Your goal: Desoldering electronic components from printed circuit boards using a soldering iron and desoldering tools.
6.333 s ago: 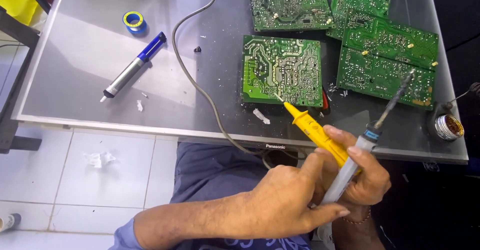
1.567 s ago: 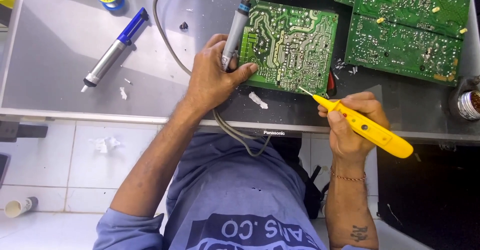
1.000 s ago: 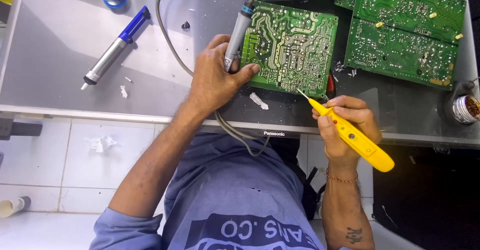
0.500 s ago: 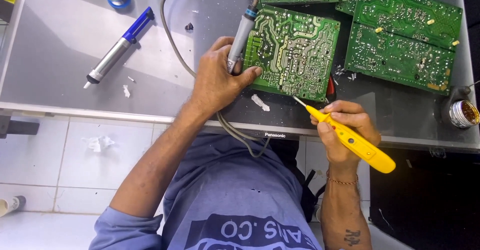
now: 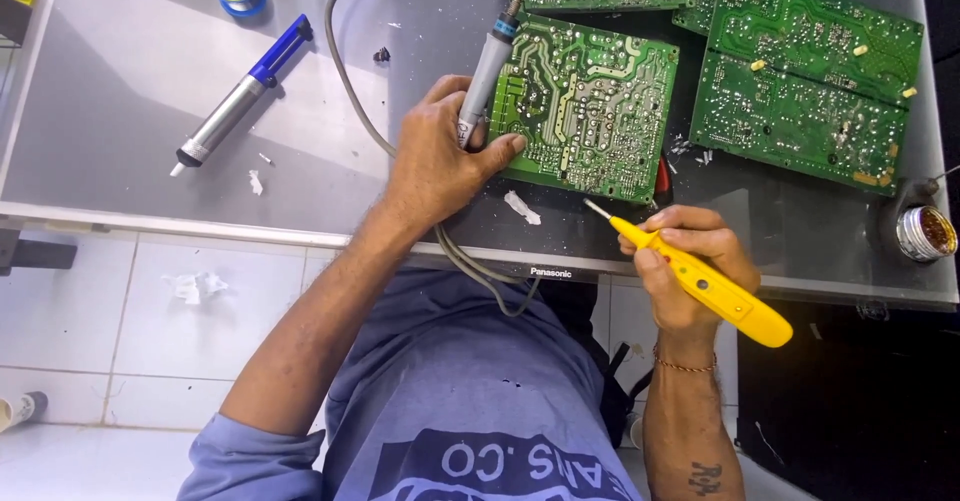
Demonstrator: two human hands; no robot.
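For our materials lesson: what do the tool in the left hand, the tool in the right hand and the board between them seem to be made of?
Soldering iron in the left hand: grey handle, probably matte plastic, with a thin dark metal tip.
Yellow tester pen in the right hand: glossy plastic body and a bright metal point.
Circuit board: rigid green laminate, likely fibreglass, with shiny pale metal tracks and solder dots.

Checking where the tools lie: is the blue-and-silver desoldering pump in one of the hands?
No, the desoldering pump lies alone on the grey table, while the left hand holds the soldering iron.
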